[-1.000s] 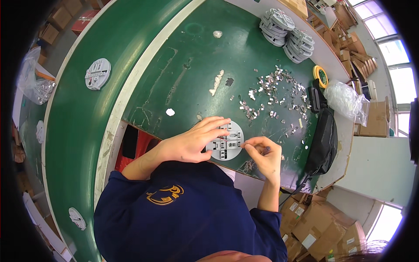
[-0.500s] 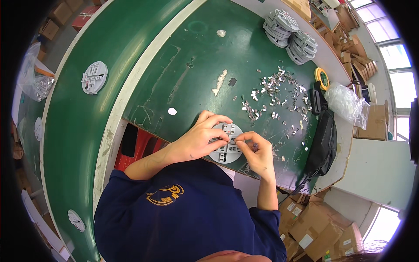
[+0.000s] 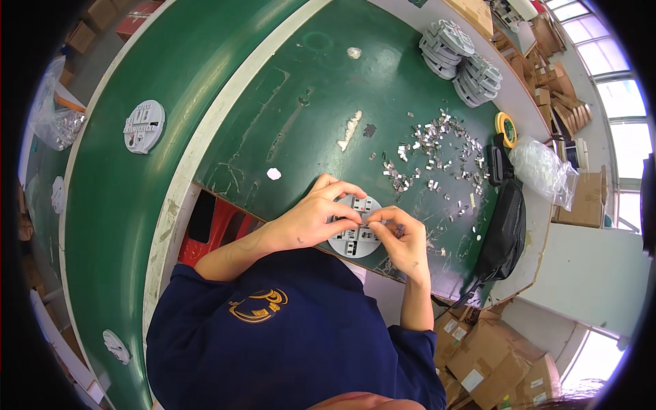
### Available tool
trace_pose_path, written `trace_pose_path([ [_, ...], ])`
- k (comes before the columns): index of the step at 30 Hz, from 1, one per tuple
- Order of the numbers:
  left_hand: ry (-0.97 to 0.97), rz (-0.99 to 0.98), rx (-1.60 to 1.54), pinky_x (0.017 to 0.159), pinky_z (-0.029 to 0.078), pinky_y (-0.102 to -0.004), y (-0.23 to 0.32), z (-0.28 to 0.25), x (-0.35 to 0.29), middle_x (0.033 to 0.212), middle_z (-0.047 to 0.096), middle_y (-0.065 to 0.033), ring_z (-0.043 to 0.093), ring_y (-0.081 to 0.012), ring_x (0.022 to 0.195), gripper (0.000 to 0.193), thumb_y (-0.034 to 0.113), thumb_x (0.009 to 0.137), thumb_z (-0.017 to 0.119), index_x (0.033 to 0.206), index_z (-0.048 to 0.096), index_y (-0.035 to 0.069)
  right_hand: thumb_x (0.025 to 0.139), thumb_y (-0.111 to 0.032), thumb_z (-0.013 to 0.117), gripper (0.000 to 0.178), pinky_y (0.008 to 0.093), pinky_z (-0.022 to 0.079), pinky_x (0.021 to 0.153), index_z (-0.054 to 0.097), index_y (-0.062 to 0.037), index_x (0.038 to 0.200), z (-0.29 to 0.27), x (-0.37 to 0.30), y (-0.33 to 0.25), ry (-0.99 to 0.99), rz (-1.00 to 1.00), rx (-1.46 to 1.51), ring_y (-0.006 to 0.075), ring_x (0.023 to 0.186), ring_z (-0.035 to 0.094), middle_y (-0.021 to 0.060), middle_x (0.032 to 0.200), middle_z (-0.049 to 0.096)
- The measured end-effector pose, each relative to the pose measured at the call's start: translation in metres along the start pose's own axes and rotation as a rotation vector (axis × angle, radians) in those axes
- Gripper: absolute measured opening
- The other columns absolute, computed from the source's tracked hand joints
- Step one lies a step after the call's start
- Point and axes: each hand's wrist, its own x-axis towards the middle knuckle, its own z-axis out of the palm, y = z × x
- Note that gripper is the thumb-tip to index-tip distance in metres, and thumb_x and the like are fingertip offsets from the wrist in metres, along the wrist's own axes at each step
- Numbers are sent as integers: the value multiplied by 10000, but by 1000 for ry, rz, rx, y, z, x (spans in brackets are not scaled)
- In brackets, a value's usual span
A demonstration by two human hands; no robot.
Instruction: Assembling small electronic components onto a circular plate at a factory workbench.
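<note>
A round grey plastic disc (image 3: 350, 247) with slots and raised blocks lies at the near edge of the green table, in front of my body. My left hand (image 3: 320, 213) rests over its left side, thumb and index finger closed near the disc's middle. From the right, my right hand (image 3: 404, 239) meets it in a pinch, fingertips almost touching the left ones. Whatever sits between the fingertips is too small to make out. A few small greyish pieces (image 3: 400, 231) show against the right hand's curled fingers.
Small metal pieces (image 3: 437, 140) are scattered right of the disc. Stacked grey discs (image 3: 445, 49) stand at the far right, near yellow tape (image 3: 505, 128), a plastic bag (image 3: 543, 167) and a black bag (image 3: 504, 236). Left runs a green belt (image 3: 181, 75) carrying another disc (image 3: 145, 127).
My fingertips have drawn slightly closer together over the disc. The discs on the belt at left have shifted a little toward me. The whole view has moved slightly.
</note>
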Motion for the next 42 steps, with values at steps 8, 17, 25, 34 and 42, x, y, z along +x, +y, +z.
trace_pose_path([
  [8, -11, -5, -11, 963, 407, -370, -2, 0, 0, 1256, 586, -38, 436, -270, 1061, 89, 168, 854, 709, 912, 760, 124, 899, 31, 638, 62, 163, 350, 523, 667, 31, 954, -2, 1, -2, -25, 44, 60, -7, 641, 493, 19, 901, 659],
  [17, -11, 8, 0, 951, 411, -361, 1, -3, -1, 1249, 585, -44, 448, -260, 1055, 89, 164, 860, 703, 916, 747, 111, 870, -9, 674, 58, 199, 400, 558, 680, -13, 927, -1, 4, -6, -16, 64, -24, 42, 624, 510, 16, 855, 658],
  [25, 173, 63, 125, 785, 490, -315, 6, 3, -10, 1140, 586, -62, 519, -226, 976, 112, 39, 798, 742, 904, 705, 39, 837, 26, 687, 103, 273, 490, 554, 660, -12, 928, 20, 3, 0, 121, -337, -384, 169, 633, 620, 88, 880, 649],
  [34, 197, 117, 212, 721, 508, -310, 9, 2, -8, 1080, 567, -81, 544, -222, 932, 119, -2, 788, 728, 899, 688, 9, 800, 62, 704, 155, 316, 535, 585, 653, -14, 925, 26, 4, 12, 177, -538, -525, 231, 695, 667, 105, 879, 656],
  [42, 195, 111, 199, 716, 512, -307, 8, 3, -8, 1082, 566, -87, 545, -224, 934, 113, -4, 789, 726, 894, 685, 2, 781, 77, 699, 191, 324, 540, 571, 642, -15, 939, 28, 3, 12, 174, -578, -602, 251, 689, 668, 104, 876, 654],
])
